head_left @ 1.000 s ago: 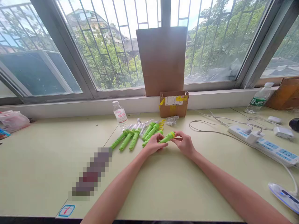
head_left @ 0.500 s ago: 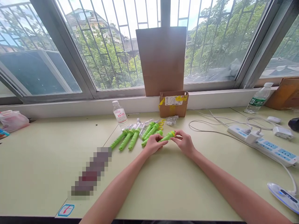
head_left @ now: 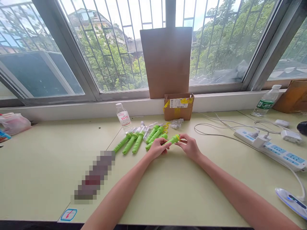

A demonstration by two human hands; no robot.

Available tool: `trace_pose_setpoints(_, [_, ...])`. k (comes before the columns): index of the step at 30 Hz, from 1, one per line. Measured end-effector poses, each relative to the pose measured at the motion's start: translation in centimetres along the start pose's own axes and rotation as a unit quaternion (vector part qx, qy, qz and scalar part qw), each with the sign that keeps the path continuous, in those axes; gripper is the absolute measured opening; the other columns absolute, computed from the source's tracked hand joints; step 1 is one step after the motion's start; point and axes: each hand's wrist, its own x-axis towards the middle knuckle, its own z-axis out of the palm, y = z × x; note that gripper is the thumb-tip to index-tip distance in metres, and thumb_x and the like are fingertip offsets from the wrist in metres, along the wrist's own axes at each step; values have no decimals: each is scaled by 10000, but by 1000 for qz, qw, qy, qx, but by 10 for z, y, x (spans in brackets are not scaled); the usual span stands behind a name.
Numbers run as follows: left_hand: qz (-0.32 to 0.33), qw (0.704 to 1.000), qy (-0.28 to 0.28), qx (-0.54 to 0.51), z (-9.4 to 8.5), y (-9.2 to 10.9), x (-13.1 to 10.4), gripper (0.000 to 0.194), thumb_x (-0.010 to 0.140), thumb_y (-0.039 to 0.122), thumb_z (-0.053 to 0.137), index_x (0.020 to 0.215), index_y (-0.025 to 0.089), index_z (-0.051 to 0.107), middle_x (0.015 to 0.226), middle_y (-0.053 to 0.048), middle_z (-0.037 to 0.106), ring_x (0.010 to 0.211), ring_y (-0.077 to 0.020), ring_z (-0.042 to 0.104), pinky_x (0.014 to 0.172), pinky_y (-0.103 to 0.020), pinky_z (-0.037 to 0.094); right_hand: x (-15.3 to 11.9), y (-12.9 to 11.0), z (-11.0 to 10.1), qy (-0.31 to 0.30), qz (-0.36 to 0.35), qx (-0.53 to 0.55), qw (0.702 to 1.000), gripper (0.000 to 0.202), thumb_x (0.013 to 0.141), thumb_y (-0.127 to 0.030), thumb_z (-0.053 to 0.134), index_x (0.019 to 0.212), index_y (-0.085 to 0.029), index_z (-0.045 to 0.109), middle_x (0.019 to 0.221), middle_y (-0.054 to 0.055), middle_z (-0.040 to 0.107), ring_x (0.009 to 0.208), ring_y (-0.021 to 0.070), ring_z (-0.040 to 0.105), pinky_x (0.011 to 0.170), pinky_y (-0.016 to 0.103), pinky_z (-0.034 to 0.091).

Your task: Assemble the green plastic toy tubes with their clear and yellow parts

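Between my hands, a little above the table, is a green ribbed plastic tube (head_left: 173,139) with a yellow ring at its right end. My left hand (head_left: 158,149) is closed around its lower end. At the yellow end, my right hand (head_left: 189,147) pinches with thumb and fingertips; the exact contact is partly hidden. More green tubes (head_left: 137,142) lie to the left, several with clear plastic pieces (head_left: 145,133) at their far ends. Some are partly covered by my left hand. Small yellow rings (head_left: 166,126) lie just behind.
A small cardboard box (head_left: 177,112) stands against the sill, with clear plastic caps (head_left: 176,124) before it. A water bottle (head_left: 123,118) stands behind the tubes. To the right are a power strip (head_left: 271,149), cables and another bottle (head_left: 266,101). A pixelated patch (head_left: 94,177) covers something at left.
Both hands stay almost in place on the green tube. The fingers of my left hand have shifted slightly on it. The view has moved very little.
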Motion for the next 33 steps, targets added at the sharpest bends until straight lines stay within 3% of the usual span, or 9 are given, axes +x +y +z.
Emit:
trace_pose_setpoints(8, [-5, 999, -31, -14, -4, 0, 0, 378, 770, 538, 630, 772, 163, 591, 668, -23, 641, 452, -91, 548, 443, -219, 438, 0, -3, 2, 0, -23, -21, 1000, 366, 703, -423, 735, 905, -222, 504, 983, 63, 652, 886, 201, 650, 838, 455, 590])
trace_pose_setpoints(15, [-6, 999, -33, -16, -4, -3, 2, 402, 747, 549, 649, 791, 152, 604, 679, -30, 650, 440, -86, 539, 431, -217, 439, -2, -4, 3, 26, -18, -13, 999, 291, 762, -473, 660, 797, -219, 522, 998, 83, 690, 950, 239, 668, 807, 451, 603])
trace_pose_setpoints(22, [11, 1000, -10, -14, -1, -4, 3, 409, 722, 542, 666, 827, 149, 628, 695, -14, 635, 463, -88, 545, 411, -204, 413, -1, -4, 3, 43, 30, 19, 998, 341, 705, -513, 698, 764, -209, 555, 1048, 91, 694, 774, 234, 711, 767, 471, 612])
trace_pose_setpoints(26, [23, 1000, 6, -10, 0, -4, 2, 432, 655, 473, 749, 924, 180, 582, 762, 10, 629, 452, -73, 525, 407, -205, 412, 1, 0, 3, 50, 57, 39, 996, 388, 659, -528, 727, 752, -201, 541, 945, 86, 706, 866, 267, 702, 756, 453, 613])
trace_pose_setpoints(33, [20, 1000, 14, -16, 1, -6, 2, 376, 673, 455, 740, 834, 164, 566, 704, 23, 591, 445, -76, 523, 402, -205, 406, 0, -2, 1, 24, 43, 28, 998, 338, 719, -479, 692, 802, -207, 511, 939, 65, 669, 863, 223, 678, 778, 444, 610])
